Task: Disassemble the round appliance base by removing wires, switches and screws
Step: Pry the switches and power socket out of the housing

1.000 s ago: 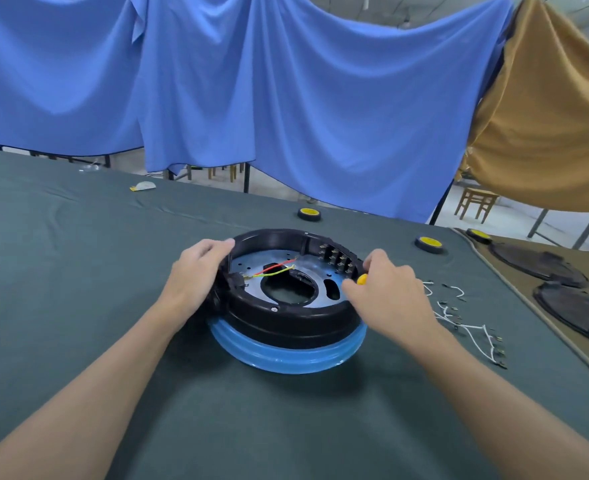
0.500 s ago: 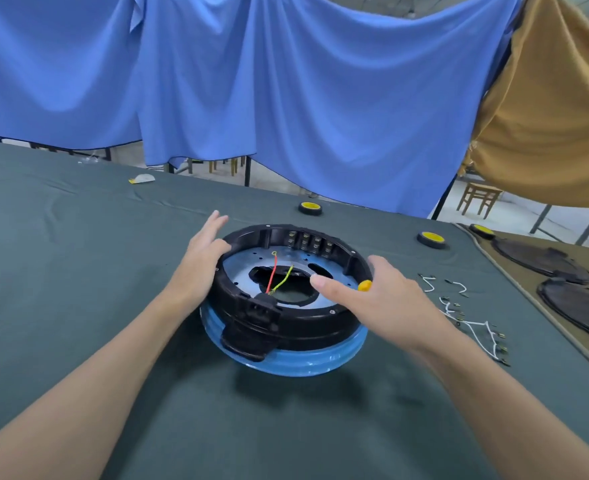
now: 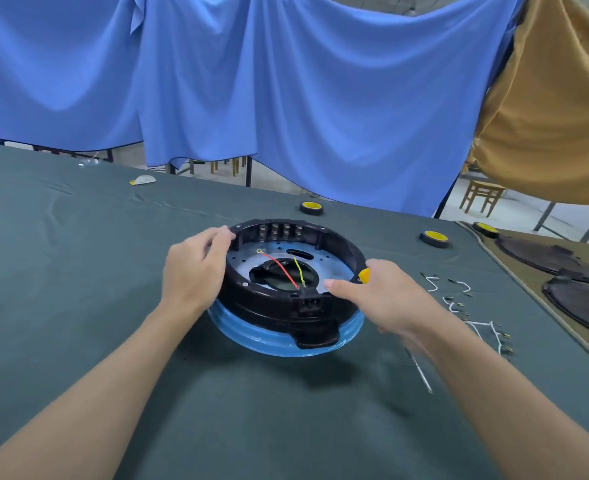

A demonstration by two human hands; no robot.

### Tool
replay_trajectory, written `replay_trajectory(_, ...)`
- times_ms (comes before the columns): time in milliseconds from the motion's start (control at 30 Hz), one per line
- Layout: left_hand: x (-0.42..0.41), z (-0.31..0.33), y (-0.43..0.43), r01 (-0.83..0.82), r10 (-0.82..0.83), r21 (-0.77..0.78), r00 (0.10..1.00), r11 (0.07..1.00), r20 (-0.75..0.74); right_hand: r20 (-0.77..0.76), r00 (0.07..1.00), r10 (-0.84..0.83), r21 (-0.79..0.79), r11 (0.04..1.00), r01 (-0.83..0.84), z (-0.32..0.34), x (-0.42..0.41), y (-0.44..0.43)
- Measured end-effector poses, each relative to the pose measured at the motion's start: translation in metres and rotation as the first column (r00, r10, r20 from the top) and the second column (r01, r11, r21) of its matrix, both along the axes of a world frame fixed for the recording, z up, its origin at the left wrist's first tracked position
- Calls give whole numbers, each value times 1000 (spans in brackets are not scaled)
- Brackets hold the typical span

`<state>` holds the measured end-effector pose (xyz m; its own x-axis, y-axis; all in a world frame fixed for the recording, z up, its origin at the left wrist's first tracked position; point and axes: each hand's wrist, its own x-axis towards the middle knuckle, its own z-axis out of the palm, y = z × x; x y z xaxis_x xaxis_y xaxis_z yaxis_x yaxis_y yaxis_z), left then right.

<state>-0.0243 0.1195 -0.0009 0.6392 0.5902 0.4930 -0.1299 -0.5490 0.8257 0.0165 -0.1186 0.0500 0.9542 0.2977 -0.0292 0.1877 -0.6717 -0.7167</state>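
Note:
The round appliance base [image 3: 268, 304], black plastic on a blue ring [image 3: 251, 336], lies on the dark green table cloth. A red wire [image 3: 279, 266] and a yellow-green wire [image 3: 299, 270] run from its power socket [image 3: 309, 304], which faces me, across the metal plate inside. A row of switch terminals [image 3: 279, 232] lines the far inner wall. My left hand [image 3: 192, 271] grips the left rim. My right hand [image 3: 383, 299] holds a yellow-handled screwdriver [image 3: 364, 275], and one extended finger touches the rim beside the socket.
Loose white wires and small parts [image 3: 459, 306] lie right of the base. Two yellow-and-black discs [image 3: 311, 207] [image 3: 434, 238] sit farther back. Dark round covers [image 3: 545, 258] rest on a brown mat at the right. Blue and tan drapes hang behind the table.
The base has turned counterclockwise under both hands, bringing the socket from the left side round to the front. My left hand shifted to the far left rim.

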Motion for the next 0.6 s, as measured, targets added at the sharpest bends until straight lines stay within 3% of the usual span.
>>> replay_trajectory(100, -13, 5, 0, -281, 272, 137, 959, 950, 83, -232, 972, 46, 313, 949, 29, 7, 16, -5)
replay_trajectory(200, -17, 5, -3, -323, 295, 257, 945, 911, 143, -175, 980, -98, 285, 947, 146, 11, 29, -6)
replay_trajectory(300, -12, 4, -9, -187, 163, 448, 982, 874, 91, 1, 984, -181, 97, 979, 180, 6, 29, 0)
replay_trajectory(433, -8, 2, -22, 117, -53, 574, 990, 810, -127, 24, 995, -99, 65, 993, 98, -8, 28, 1)
replay_trajectory(600, -16, 1, -43, 72, -89, 772, 996, 631, -20, -90, 996, 15, 210, 978, 4, 2, 42, -7)
